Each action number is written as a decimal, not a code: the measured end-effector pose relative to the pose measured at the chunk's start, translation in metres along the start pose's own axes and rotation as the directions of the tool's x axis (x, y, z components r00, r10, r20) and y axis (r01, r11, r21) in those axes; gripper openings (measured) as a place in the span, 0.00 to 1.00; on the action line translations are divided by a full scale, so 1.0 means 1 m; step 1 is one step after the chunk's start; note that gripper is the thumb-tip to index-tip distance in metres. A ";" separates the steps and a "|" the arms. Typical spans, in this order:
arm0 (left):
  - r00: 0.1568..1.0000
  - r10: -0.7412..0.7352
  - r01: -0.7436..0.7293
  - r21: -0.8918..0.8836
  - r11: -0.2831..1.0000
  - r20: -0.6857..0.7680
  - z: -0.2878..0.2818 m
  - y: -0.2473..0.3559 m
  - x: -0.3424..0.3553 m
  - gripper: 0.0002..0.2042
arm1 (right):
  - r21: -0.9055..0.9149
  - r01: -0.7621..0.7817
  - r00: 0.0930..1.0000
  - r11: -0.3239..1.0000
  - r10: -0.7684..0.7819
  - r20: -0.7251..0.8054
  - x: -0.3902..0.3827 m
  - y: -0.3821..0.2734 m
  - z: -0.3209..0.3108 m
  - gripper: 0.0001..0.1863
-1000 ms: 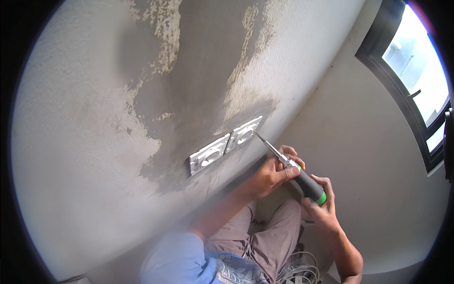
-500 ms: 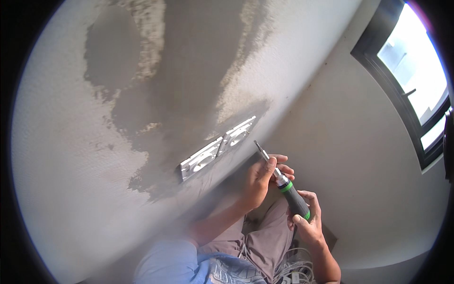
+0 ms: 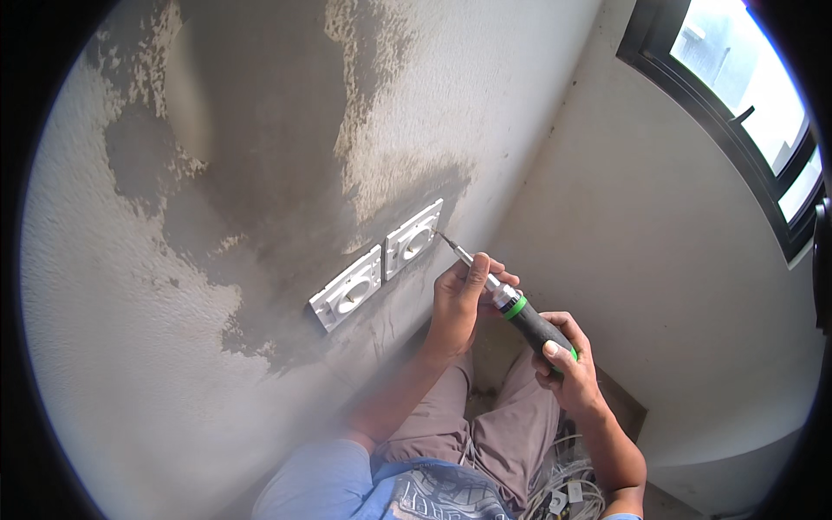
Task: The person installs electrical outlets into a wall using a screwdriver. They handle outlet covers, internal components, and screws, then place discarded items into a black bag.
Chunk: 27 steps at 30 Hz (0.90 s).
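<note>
A screwdriver (image 3: 520, 312) with a black and green handle and a metal shaft points at the right edge of the right wall socket (image 3: 413, 238). My right hand (image 3: 568, 364) grips the handle. My left hand (image 3: 459, 299) pinches the shaft near its middle, just below and right of that socket. A second white socket (image 3: 348, 290) sits beside it, lower left, on the grey plastered wall. Both sockets are square white frames with round recesses.
The wall (image 3: 260, 173) has patchy grey and pale plaster. A dark-framed window (image 3: 745, 113) is at the upper right. A bundle of white wires (image 3: 572, 490) lies by my legs at the bottom. A pale side wall meets the floor at the right.
The screwdriver tip has come back up to the right socket's edge after dropping away from it. Both hands moved with it and keep their hold.
</note>
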State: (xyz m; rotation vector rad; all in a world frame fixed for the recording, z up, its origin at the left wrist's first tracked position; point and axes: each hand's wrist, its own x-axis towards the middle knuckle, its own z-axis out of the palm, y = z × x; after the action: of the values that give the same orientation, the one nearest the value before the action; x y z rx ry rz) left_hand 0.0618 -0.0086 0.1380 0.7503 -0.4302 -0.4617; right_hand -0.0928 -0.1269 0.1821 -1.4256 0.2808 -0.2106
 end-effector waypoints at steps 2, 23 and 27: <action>1.000 0.002 -0.002 -0.009 1.000 -0.007 0.000 -0.001 0.000 0.19 | 0.013 -0.021 1.000 1.000 0.021 0.024 0.001 -0.005 -0.002 0.24; 0.948 -0.293 0.198 -0.489 0.849 -0.124 0.054 0.034 -0.008 0.20 | -0.843 0.512 0.701 -0.167 -0.486 0.522 0.009 -0.025 -0.021 0.31; 0.950 -0.310 0.262 -0.616 0.743 0.030 0.050 0.022 0.011 0.24 | -0.765 0.589 0.585 -0.262 -0.515 0.627 0.010 -0.021 -0.029 0.36</action>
State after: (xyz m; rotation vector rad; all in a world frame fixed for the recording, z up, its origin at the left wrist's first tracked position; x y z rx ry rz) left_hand 0.0499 -0.0274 0.1892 0.1854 -0.0674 -0.8148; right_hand -0.0918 -0.1597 0.1983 -2.9757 -0.5589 -0.9323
